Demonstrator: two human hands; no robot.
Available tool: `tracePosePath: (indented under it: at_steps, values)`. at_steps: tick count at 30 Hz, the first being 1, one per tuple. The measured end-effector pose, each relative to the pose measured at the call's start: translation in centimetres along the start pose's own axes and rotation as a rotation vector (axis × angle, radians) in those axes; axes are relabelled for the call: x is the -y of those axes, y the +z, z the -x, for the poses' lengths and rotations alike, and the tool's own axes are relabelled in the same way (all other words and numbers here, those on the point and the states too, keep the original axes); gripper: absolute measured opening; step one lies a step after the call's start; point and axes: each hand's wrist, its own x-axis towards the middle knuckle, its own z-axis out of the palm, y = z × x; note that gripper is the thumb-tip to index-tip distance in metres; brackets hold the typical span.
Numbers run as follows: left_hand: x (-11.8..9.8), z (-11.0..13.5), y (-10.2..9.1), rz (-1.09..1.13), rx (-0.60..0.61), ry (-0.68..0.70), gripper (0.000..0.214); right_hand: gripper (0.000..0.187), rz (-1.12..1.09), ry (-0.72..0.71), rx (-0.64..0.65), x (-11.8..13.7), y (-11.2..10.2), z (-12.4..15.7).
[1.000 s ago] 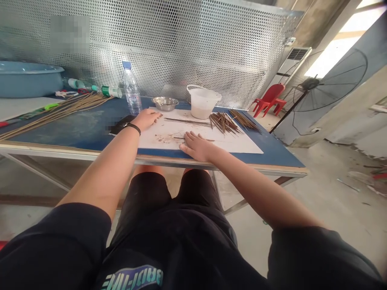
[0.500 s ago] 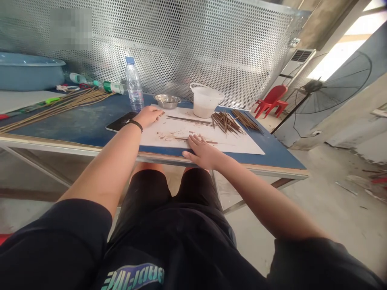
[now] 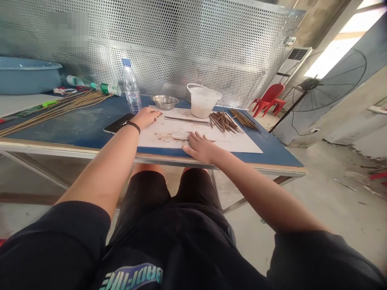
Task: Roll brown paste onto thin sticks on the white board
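Note:
My right hand (image 3: 201, 148) lies flat, fingers spread, over a thin brown stick (image 3: 179, 139) on the white board (image 3: 246, 144). Part of the stick is hidden under the palm. My left hand (image 3: 146, 117), with a dark band at the wrist, rests on the board's far left side; its fingers are bent together around a small brown lump (image 3: 160, 114), mostly hidden. Brown smears and crumbs (image 3: 163, 137) mark the board between my hands. Several thin dark sticks (image 3: 187, 120) lie behind, beside a heap of brown sticks (image 3: 224, 122).
Behind the board are a metal bowl (image 3: 165, 102) and a white plastic bucket (image 3: 204, 102). A water bottle (image 3: 132, 88) and a phone (image 3: 116, 124) stand and lie at left. More sticks (image 3: 244, 120) lie right. A perforated metal panel (image 3: 169, 48) rises behind the table.
My right hand has shifted very slightly over the stick, its thumb closer to the board. My left hand stays in place. The whole view has tilted a little.

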Motion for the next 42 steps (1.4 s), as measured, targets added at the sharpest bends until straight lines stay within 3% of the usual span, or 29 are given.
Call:
tracePosePath:
  at_steps: [4, 7, 15, 18, 26, 29, 38, 42]
  values:
    - [-0.3, 0.2, 0.0, 0.016, -0.021, -0.009, 0.033, 0.130, -0.012, -0.036, -0.023, 0.5, 1.0, 2.6]
    - [-0.2, 0.1, 0.1, 0.009, -0.030, -0.004, 0.034, 0.131, -0.022, -0.027, -0.031, 0.8, 1.3, 2.9]
    - [0.1, 0.0, -0.1, -0.039, -0.006, 0.011, 0.037, 0.115, 0.001, 0.091, 0.014, 0.0, -0.6, -2.3]
    - [0.0, 0.1, -0.1, -0.045, -0.012, 0.006, 0.036, 0.115, 0.006, 0.087, 0.012, -0.5, -0.8, -3.0]
    - [0.7, -0.7, 0.2, 0.010, -0.024, 0.022, 0.032, 0.131, 0.006, -0.012, -0.013, 0.1, 0.9, 2.4]
    - [1.1, -1.1, 0.3, 0.021, -0.032, 0.024, 0.031, 0.131, 0.000, -0.007, -0.030, 0.6, 1.1, 3.2]
    - [1.1, -1.2, 0.3, -0.018, -0.020, 0.033, 0.033, 0.122, 0.009, 0.125, -0.011, -2.3, -0.2, -3.7]
    - [0.5, -0.7, 0.3, -0.041, -0.024, 0.012, 0.034, 0.119, 0.012, 0.098, -0.013, -3.1, -0.2, -3.6]
